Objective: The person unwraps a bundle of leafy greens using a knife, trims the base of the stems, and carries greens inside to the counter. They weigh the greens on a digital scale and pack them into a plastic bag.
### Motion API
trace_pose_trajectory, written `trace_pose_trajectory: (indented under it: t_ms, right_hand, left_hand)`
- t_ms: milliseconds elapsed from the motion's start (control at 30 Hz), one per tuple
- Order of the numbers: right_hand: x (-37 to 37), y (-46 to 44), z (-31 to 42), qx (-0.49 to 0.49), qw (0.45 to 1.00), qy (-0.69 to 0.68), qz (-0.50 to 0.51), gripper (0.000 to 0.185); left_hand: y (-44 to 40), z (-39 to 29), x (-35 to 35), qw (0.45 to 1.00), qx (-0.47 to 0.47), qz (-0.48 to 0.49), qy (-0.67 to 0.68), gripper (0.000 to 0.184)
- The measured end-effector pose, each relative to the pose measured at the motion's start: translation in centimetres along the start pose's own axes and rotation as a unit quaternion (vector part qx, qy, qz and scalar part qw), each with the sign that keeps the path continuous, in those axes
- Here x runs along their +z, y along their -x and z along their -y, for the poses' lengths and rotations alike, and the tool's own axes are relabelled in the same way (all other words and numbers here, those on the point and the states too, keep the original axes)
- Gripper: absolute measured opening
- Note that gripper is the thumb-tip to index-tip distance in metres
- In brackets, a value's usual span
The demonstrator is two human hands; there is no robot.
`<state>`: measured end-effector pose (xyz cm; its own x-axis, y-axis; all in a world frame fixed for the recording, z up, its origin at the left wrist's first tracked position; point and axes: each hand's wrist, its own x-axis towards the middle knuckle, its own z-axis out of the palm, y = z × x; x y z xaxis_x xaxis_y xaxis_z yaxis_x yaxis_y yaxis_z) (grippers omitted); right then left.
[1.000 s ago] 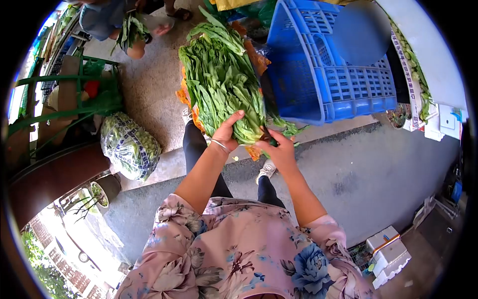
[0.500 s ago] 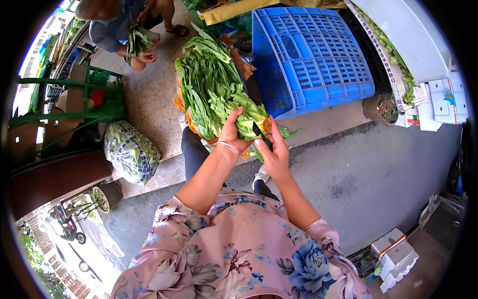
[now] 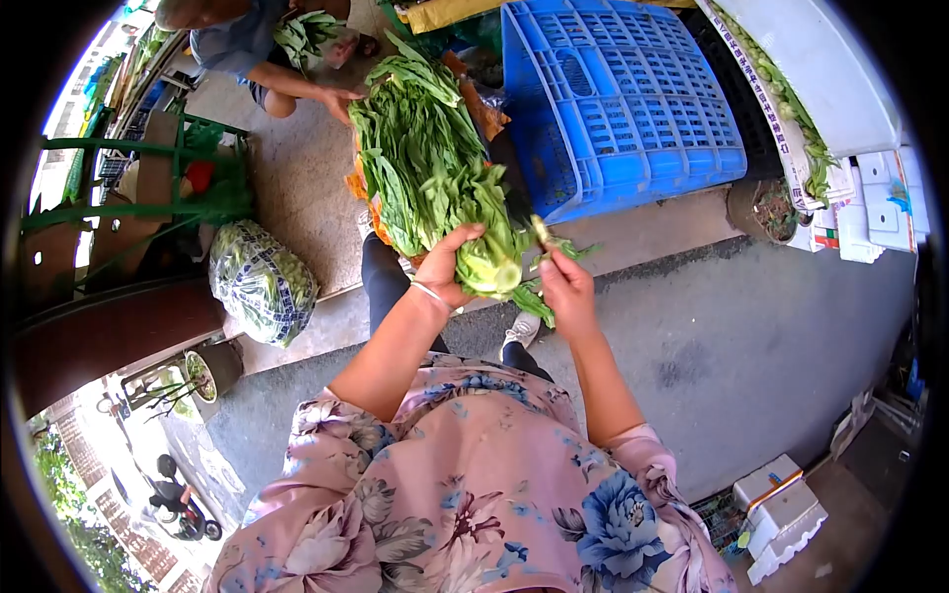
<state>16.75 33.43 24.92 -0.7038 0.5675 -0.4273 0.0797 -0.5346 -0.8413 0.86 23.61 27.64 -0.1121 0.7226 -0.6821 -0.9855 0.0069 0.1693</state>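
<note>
My left hand is wrapped around a head of leafy lettuce, whose pale, round cut end is turned toward me. Just right of it, my right hand is closed on a small knife, mostly hidden by the fingers and blurred. A pale bit of stem shows at the knife's upper end. Beyond my hands lies a large heap of the same long green leaves on orange wrapping. Some loose leaves hang below the lettuce, near my shoe.
A blue plastic crate lies at the back right. At the upper left a crouching person reaches a hand to the heap, leaves in a bag beside them. A stuffed plastic bag of greens sits left. White foam boxes stand lower right.
My right hand has come away from the lettuce with the knife, and the stem's cut end now shows. The other person's arm has stretched to the heap. A scooter rider has appeared lower left.
</note>
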Motion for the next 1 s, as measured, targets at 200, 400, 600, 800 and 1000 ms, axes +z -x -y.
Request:
trace_pose_trajectory:
  t_ms: [200, 400, 600, 800, 1000]
  right_hand:
    - [0.4, 1.8, 0.0, -0.054, 0.997, 0.052, 0.013, 0.047]
    - [4.2, 3.3, 1.9, -0.159, 0.970, 0.119, 0.141, 0.061]
    - [3.8, 3.4, 2.4, -0.153, 0.966, 0.151, 0.142, 0.054]
    - [3.2, 2.7, 2.2, -0.201, 0.963, 0.151, 0.100, 0.039]
    - [2.0, 2.2, 0.1, -0.160, 0.977, 0.137, 0.032, 0.035]
  left_hand:
    - [0.3, 0.5, -0.8, 0.997, 0.067, -0.010, 0.035, 0.041]
    - [0.7, 0.7, -0.5, 0.995, 0.077, -0.019, 0.056, 0.036]
    - [1.5, 0.2, 0.0, 0.997, 0.059, -0.047, -0.002, 0.034]
    - [1.5, 0.4, 0.3, 0.997, 0.054, -0.044, -0.024, 0.034]
    - [0.5, 0.9, 0.2, 0.995, 0.004, -0.095, -0.011, 0.032]
